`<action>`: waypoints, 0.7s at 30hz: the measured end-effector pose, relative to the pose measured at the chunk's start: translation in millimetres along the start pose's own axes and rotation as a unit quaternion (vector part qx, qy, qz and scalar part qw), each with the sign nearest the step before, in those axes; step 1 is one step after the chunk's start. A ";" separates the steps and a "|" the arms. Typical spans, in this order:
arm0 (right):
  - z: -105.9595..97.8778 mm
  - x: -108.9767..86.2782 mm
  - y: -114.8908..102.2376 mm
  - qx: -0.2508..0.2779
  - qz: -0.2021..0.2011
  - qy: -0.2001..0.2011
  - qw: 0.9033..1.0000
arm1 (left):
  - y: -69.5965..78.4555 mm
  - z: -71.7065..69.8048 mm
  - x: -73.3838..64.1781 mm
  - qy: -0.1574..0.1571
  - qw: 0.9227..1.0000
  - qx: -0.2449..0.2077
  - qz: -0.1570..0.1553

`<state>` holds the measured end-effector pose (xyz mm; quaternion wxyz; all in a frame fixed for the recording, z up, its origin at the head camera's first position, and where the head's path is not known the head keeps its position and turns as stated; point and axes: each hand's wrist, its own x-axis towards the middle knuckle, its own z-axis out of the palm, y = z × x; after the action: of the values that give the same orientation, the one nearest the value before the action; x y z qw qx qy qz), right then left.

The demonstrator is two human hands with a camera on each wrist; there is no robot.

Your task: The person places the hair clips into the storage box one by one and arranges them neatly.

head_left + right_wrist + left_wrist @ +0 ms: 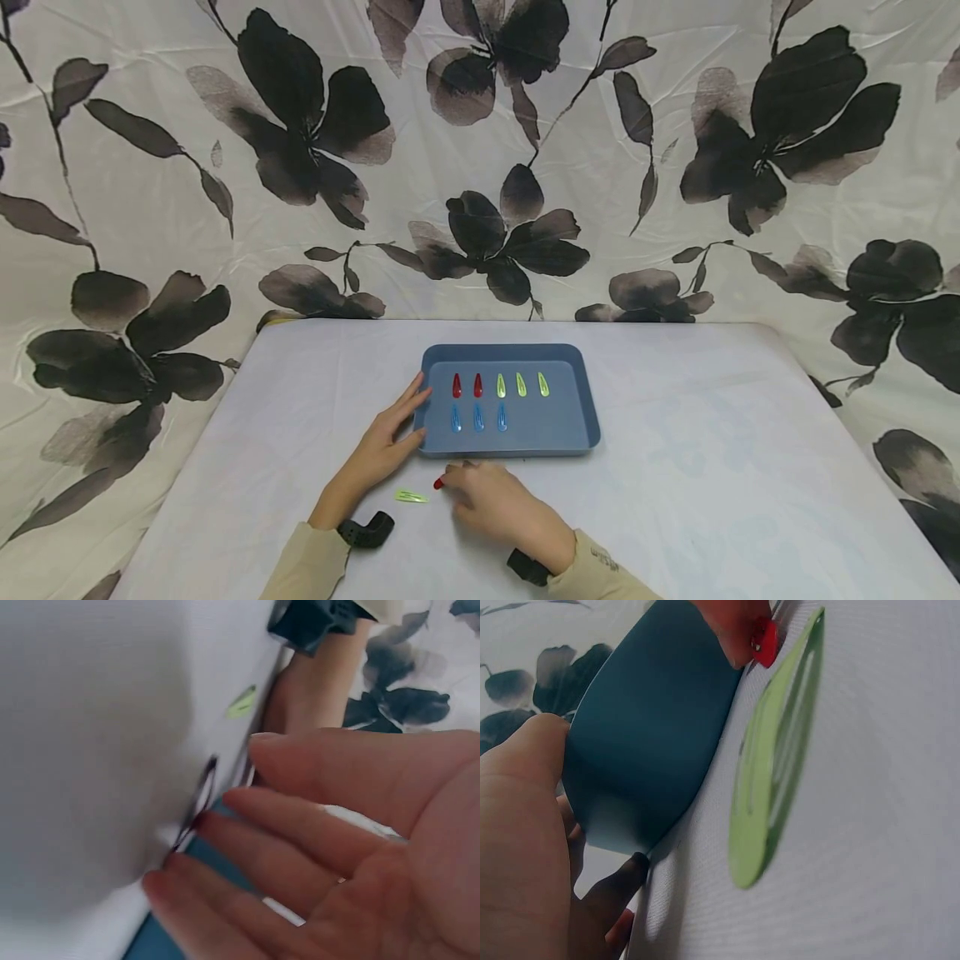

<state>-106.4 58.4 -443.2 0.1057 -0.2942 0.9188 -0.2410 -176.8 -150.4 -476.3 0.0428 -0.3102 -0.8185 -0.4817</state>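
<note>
My left hand (382,442) rests along the left edge of the blue-grey tray (577,417), its fingers extended and its thumb near the front corner. In front of the tray, my right hand (495,500) is at a red hair clip (438,482) on the white table. Its fingers are extended, with a fingertip touching the clip and the thumb apart, as the right wrist view shows. A green hair clip (765,765) lies on the table between my hands. Inside the tray are two red clips (477,385), three green clips (521,384) and three blue clips (478,417), in two rows.
The table (697,467) has a white cover and ends at a floral curtain (495,167) behind. Each wrist carries a black strap with a camera, the left one (367,531) close by the loose green clip.
</note>
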 end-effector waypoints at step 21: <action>-4.0 -4.4 25.4 0.120 -0.094 0.004 0.988 | -0.6 -0.5 0.0 -0.004 1.000 -0.014 -0.005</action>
<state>-116.7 80.6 -452.4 0.1133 -0.3637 0.8519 -0.3593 -177.2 -151.1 -476.5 0.0329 -0.3089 -0.8133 -0.4920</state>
